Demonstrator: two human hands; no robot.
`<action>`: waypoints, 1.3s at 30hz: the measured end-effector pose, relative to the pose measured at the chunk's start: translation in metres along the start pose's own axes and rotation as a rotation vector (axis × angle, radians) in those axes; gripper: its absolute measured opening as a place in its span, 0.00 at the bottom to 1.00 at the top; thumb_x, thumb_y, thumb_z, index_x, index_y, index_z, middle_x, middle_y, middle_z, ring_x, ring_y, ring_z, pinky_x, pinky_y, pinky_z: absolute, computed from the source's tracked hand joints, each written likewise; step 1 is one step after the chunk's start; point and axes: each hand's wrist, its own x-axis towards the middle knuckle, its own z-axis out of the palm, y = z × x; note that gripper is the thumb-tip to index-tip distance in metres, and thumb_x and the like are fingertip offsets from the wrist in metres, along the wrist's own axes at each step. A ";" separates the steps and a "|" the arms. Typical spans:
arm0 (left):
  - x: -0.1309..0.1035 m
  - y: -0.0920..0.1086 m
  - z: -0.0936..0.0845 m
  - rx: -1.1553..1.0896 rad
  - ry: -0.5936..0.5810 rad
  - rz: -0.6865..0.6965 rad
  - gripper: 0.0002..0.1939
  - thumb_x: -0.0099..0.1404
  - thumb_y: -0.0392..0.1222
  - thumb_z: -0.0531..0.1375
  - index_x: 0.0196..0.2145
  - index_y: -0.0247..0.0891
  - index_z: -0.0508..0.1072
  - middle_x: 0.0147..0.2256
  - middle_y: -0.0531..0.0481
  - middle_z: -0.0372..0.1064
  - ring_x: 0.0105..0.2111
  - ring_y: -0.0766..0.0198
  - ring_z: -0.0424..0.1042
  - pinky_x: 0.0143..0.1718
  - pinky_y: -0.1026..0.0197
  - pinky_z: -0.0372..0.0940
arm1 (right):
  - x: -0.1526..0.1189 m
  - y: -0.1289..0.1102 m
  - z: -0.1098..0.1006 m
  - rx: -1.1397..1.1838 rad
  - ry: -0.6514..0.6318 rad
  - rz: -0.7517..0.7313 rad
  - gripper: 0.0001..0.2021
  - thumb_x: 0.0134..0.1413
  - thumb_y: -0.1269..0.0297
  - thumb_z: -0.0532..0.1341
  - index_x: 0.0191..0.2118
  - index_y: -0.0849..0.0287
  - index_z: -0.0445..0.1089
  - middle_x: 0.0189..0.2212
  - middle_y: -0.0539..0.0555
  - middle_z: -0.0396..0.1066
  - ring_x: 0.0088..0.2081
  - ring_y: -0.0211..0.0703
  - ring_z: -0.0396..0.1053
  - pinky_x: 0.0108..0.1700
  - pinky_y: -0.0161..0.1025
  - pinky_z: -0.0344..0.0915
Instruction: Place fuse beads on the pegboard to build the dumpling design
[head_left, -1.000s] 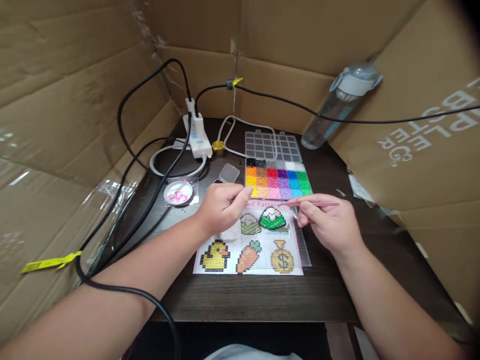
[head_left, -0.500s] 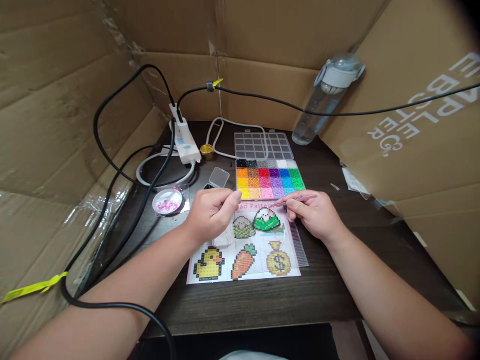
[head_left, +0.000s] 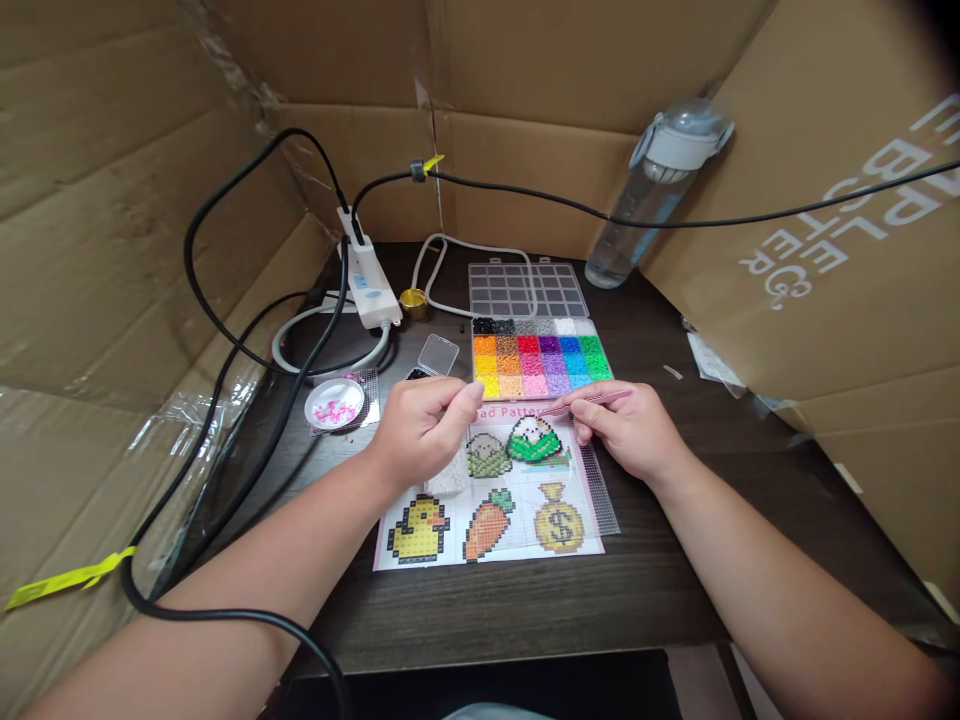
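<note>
My right hand (head_left: 630,425) pinches pink tweezers (head_left: 604,400), their tips pointing left to the top of a bead piece (head_left: 534,440). Green beads fill the lower part of this piece, white beads the upper part, with a dark outline. My left hand (head_left: 427,420) is curled closed over the left side of the pattern sheet (head_left: 450,552); whatever its fingers hold is hidden. Just below it sits a clear box of white beads (head_left: 446,477), partly covered by the hand. Printed on the sheet are a duck, a carrot and a money bag.
Behind the sheet lies a sorted bead case (head_left: 528,365), its clear lid (head_left: 525,290) folded back. To the left are a white dish (head_left: 334,403) of pink beads and a power strip (head_left: 367,275). Black cables (head_left: 191,250) loop across my left arm. A bottle (head_left: 652,195) leans against the cardboard.
The view has shifted very slightly. Both hands stay in nearly the same place, and the tweezers' tips are still at the top of the bead piece.
</note>
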 end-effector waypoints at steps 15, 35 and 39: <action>0.000 0.000 0.000 -0.011 0.003 -0.006 0.22 0.71 0.44 0.52 0.20 0.36 0.71 0.19 0.51 0.69 0.21 0.69 0.68 0.25 0.64 0.61 | 0.000 0.003 -0.001 0.011 0.002 -0.010 0.12 0.54 0.58 0.66 0.36 0.63 0.80 0.24 0.55 0.76 0.21 0.35 0.65 0.26 0.36 0.64; 0.001 0.001 -0.002 0.119 0.051 0.144 0.13 0.67 0.39 0.57 0.25 0.35 0.73 0.21 0.51 0.70 0.22 0.68 0.68 0.25 0.63 0.62 | 0.000 0.006 0.001 0.172 0.026 -0.064 0.07 0.55 0.62 0.67 0.36 0.60 0.80 0.20 0.52 0.72 0.20 0.35 0.63 0.25 0.35 0.61; 0.002 0.010 -0.009 0.239 0.141 0.403 0.04 0.61 0.37 0.62 0.34 0.33 0.74 0.32 0.44 0.75 0.32 0.61 0.72 0.35 0.57 0.68 | -0.005 -0.004 0.009 0.370 0.022 -0.078 0.06 0.52 0.63 0.69 0.34 0.59 0.80 0.15 0.49 0.67 0.19 0.34 0.61 0.23 0.35 0.59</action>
